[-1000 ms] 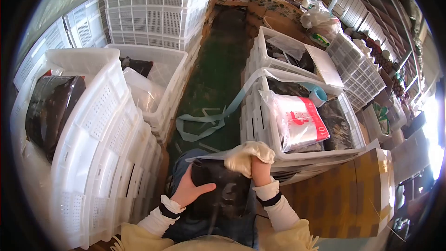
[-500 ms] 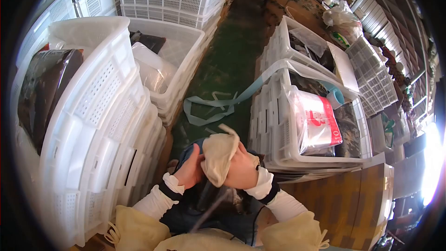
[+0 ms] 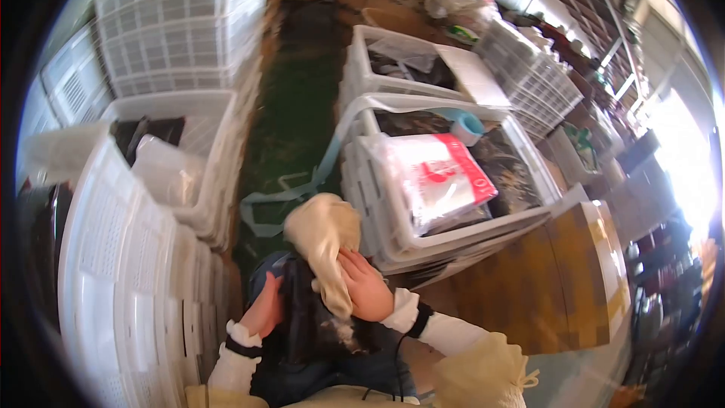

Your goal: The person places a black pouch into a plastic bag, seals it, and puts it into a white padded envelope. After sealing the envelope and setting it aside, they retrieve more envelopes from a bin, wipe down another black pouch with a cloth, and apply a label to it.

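Right hand [image 3: 368, 287] around cream cloth [image 3: 323, 238], left hand [image 3: 264, 308] on dark bag [image 3: 308, 321]

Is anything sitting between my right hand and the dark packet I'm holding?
Yes. The cream cloth lies under your right hand, pressed between it and the dark packet. Your left hand grips the packet's left edge directly, with nothing visible between them.

left hand [image 3: 264, 308]: low, fingers curled in a grip | right hand [image 3: 368, 287]: close beside, fingers clasped, wrist bent inward
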The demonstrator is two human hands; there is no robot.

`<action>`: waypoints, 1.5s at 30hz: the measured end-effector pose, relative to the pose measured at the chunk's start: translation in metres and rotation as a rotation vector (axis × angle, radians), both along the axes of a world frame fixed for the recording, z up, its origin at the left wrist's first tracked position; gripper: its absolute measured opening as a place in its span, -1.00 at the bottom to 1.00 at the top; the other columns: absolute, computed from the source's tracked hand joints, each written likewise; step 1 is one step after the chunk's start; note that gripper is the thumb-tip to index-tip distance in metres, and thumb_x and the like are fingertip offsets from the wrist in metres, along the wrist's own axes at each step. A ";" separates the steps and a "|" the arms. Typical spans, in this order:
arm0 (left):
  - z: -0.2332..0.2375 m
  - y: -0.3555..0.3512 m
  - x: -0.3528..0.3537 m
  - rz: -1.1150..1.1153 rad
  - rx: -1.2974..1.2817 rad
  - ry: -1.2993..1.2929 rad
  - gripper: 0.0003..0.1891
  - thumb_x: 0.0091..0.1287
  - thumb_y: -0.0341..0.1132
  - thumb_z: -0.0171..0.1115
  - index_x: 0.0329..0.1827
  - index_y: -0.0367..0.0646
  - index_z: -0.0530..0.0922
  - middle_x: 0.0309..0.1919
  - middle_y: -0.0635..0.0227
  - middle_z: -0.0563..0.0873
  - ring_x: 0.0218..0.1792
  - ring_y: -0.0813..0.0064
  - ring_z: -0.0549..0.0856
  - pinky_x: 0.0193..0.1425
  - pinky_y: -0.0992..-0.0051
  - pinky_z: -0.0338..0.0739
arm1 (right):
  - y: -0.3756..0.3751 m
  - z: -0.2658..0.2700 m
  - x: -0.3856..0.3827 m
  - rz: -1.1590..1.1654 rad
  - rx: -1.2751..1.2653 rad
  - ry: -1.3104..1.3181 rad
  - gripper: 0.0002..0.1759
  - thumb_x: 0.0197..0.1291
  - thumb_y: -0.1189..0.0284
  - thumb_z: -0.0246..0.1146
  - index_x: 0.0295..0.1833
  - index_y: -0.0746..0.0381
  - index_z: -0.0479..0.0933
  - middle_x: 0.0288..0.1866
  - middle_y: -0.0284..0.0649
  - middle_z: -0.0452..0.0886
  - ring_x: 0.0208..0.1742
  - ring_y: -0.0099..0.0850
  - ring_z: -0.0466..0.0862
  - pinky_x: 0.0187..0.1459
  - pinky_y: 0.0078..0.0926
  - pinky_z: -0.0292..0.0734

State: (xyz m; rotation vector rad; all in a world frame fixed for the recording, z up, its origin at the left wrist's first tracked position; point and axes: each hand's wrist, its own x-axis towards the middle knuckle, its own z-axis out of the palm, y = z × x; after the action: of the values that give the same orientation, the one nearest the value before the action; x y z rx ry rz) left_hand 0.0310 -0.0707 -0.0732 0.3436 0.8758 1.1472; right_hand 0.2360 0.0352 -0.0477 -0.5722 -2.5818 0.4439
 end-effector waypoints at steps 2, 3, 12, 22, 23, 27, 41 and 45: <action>0.001 -0.002 0.002 -0.069 0.095 0.528 -0.35 0.36 0.03 -0.01 0.33 -0.27 0.13 0.21 0.21 0.40 0.21 0.33 0.41 0.28 0.42 0.24 | 0.009 -0.012 0.007 -0.111 0.040 0.064 -0.47 -0.02 0.39 0.21 0.14 0.28 0.37 0.13 -0.01 0.41 0.15 0.01 0.40 0.17 -0.19 0.31; -0.001 0.000 0.001 -0.109 0.215 0.692 -0.33 0.26 -0.06 0.19 0.27 -0.31 0.16 0.14 0.11 0.45 0.17 0.28 0.45 0.23 0.46 0.28 | 0.012 -0.018 0.012 -0.116 0.061 0.088 -0.50 0.01 0.40 0.20 0.13 0.27 0.38 0.08 -0.02 0.44 0.10 -0.02 0.44 0.13 -0.20 0.35; 0.041 0.017 0.026 -0.244 0.052 1.065 -0.19 0.08 0.04 0.35 0.19 -0.34 0.16 -0.07 -0.09 0.59 -0.02 0.15 0.60 0.08 0.38 0.42 | -0.021 0.013 0.097 -0.278 -0.528 0.397 -0.56 -0.03 0.58 0.27 0.06 0.23 0.48 -0.02 -0.14 0.55 0.01 -0.21 0.57 0.04 -0.35 0.47; -0.007 0.024 0.018 -0.244 0.157 0.594 -0.05 -0.19 -0.26 0.57 0.26 -0.37 0.19 0.13 0.16 0.44 0.17 0.35 0.41 0.29 0.42 0.25 | 0.054 0.144 0.205 -0.578 -0.334 1.315 -0.53 0.24 0.33 0.08 0.21 0.31 0.27 0.15 -0.20 0.41 0.11 -0.38 0.47 0.12 -0.41 0.43; -0.015 0.020 0.019 -0.212 0.169 0.537 -0.03 -0.21 -0.26 0.58 0.27 -0.37 0.18 0.15 0.15 0.42 0.20 0.36 0.39 0.31 0.42 0.23 | 0.056 0.142 0.209 -0.693 -0.237 1.167 -0.54 0.24 0.33 0.08 0.20 0.31 0.29 0.14 -0.19 0.42 0.09 -0.37 0.48 0.11 -0.40 0.44; -0.004 0.009 0.021 -0.150 0.154 0.629 0.04 -0.26 -0.27 0.61 0.30 -0.31 0.12 0.18 0.16 0.37 0.23 0.35 0.34 0.32 0.41 0.19 | 0.049 0.099 0.219 -0.860 -0.272 0.963 -0.60 0.24 0.37 0.11 0.15 0.29 0.35 0.06 -0.22 0.47 0.04 -0.41 0.50 0.06 -0.45 0.44; 0.041 -0.030 0.022 -0.204 0.379 0.767 0.03 -0.29 -0.23 0.62 0.28 -0.24 0.16 0.11 0.21 0.44 0.13 0.39 0.42 0.26 0.42 0.25 | -0.042 -0.050 0.083 -0.158 -1.502 0.548 -0.59 0.24 0.42 0.09 0.21 0.21 0.32 0.06 -0.23 0.48 0.00 -0.45 0.50 0.00 -0.50 0.44; 0.036 -0.032 0.030 -0.286 0.384 0.832 -0.02 -0.27 -0.24 0.62 0.26 -0.22 0.20 0.05 0.22 0.49 0.07 0.41 0.49 0.20 0.41 0.32 | 0.013 -0.022 0.047 0.297 -1.846 0.348 -0.57 0.21 0.45 0.14 0.21 0.20 0.33 0.09 -0.25 0.46 -0.03 -0.49 0.50 0.01 -0.48 0.42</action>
State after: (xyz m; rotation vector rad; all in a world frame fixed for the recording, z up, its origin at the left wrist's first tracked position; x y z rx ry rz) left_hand 0.0605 -0.1032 -0.0370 1.2827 1.2624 0.8874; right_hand 0.2826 0.0483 -0.0693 -0.4694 -1.2198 2.6631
